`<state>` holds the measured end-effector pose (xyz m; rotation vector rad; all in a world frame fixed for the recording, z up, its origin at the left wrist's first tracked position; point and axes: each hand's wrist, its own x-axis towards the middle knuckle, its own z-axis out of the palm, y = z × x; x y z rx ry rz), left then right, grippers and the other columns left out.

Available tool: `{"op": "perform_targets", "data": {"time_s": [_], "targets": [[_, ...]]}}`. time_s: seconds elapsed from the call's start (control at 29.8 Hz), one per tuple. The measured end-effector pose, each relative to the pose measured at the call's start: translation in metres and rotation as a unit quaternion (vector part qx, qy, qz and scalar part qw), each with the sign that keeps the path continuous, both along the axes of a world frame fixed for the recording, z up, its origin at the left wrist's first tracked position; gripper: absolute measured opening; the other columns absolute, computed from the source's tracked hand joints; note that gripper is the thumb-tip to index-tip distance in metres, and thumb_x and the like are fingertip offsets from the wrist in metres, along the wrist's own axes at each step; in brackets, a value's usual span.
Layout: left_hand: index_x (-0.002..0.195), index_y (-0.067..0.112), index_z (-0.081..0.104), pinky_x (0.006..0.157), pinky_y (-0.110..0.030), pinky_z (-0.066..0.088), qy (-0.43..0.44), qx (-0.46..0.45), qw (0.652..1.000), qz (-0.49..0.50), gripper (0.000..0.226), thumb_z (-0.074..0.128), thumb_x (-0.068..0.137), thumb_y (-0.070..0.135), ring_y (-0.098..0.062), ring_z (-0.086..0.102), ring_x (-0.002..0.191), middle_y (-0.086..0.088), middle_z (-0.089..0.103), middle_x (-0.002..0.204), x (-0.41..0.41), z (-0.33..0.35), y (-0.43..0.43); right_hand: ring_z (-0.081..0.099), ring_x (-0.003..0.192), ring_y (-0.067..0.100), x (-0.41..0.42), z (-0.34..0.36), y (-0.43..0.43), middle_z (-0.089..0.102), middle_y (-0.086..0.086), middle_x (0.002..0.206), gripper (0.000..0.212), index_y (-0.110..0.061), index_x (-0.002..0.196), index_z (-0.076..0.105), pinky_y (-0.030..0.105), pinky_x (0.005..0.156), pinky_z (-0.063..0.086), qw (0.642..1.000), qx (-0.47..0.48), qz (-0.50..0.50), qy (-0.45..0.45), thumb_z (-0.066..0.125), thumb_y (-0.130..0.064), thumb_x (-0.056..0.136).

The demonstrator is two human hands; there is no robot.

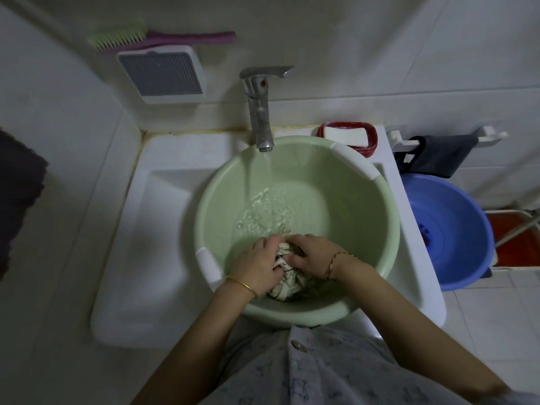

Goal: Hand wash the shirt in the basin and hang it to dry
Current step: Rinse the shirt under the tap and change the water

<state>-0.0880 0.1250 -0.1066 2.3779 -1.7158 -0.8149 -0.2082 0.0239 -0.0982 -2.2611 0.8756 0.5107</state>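
From the head view, the pale green basin [350, 206] fills the middle of the frame, set in the white sink [163, 229]. The tap [260, 112] at upper centre is running, and its stream [267, 176] falls into shallow, rippled water at the basin's far side.

The shirt [287, 283] is a pale, wet, bunched lump at the near side of the basin, lower centre of the frame. Both hands are on it: the left hand [257, 264] grips it from the left with fingers curled into the folds, and the right hand [312, 254] closes over its top from the right, thumb tucked into the cloth. Neither hand is free.

So the wash itself looks to be under way — the shirt is soaked and being worked or squeezed. No suds show in the water, so I cannot tell whether this is a first wetting or a rinse. The white soap bar [346, 135] lies in its red dish [371, 141] just right of the tap, on the sink's edge, untouched.

Still to come, by my reading: finishing the scrub or rinse, shutting off the tap, wringing out, and the whole hanging step — no line or hanger for it shows anywhere in the frame. The rail at upper right already carries a dark cloth [441, 156], above a blue basin [455, 229].
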Motion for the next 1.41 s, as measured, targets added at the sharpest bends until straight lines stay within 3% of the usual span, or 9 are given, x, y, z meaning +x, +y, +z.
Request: {"op": "perform_targets", "data": {"time_s": [1.41], "targets": [[0.138,0.022,0.034,0.089,-0.037,0.040,0.016,-0.005,1.000,0.001,0.059,0.056,0.083,0.027,-0.032,0.048,0.114,-0.012,0.049,0.124,0.0019,-0.0050,0.0002,0.051,0.115,0.031,0.0006,0.0007,-0.0004,0.053,0.015,0.126,0.051,-0.018,0.138,0.040,0.034,0.095,0.040,1.000,-0.001,0.006,0.001,0.045,-0.044,0.094]]}}
